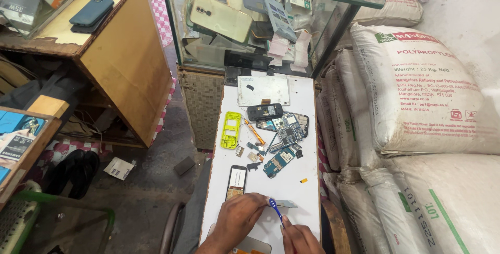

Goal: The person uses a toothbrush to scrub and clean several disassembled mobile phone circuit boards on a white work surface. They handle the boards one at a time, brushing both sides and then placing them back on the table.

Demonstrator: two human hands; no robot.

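Over on the far left, a dark blue phone [91, 12] lay on the wooden counter [125, 61], and black sandals [78, 172] sat on the floor below it. Moving onto the white tabletop [307, 165], a yellow-green phone frame [230, 130] lay near the left edge, with an orange-handled screwdriver [254, 131] just beside it. Nearer the person, a small phone with a lit screen [236, 182] lay flat, and right below it the left hand [237, 221] came down curled, fingers pressing a thin grey metal piece [284, 203] onto the tabletop. Just right of that, the right hand [299, 239] was clenched around a blue toothbrush [275, 210], its head up against that grey piece. Further up the tabletop, a black phone body [264, 111] sat beside a cluster of blue circuit boards [284, 129], with a white panel [263, 90] behind them. A glass display case [271, 19] full of phones stood at the far end, and white woven sacks [416, 87] were stacked along the right.
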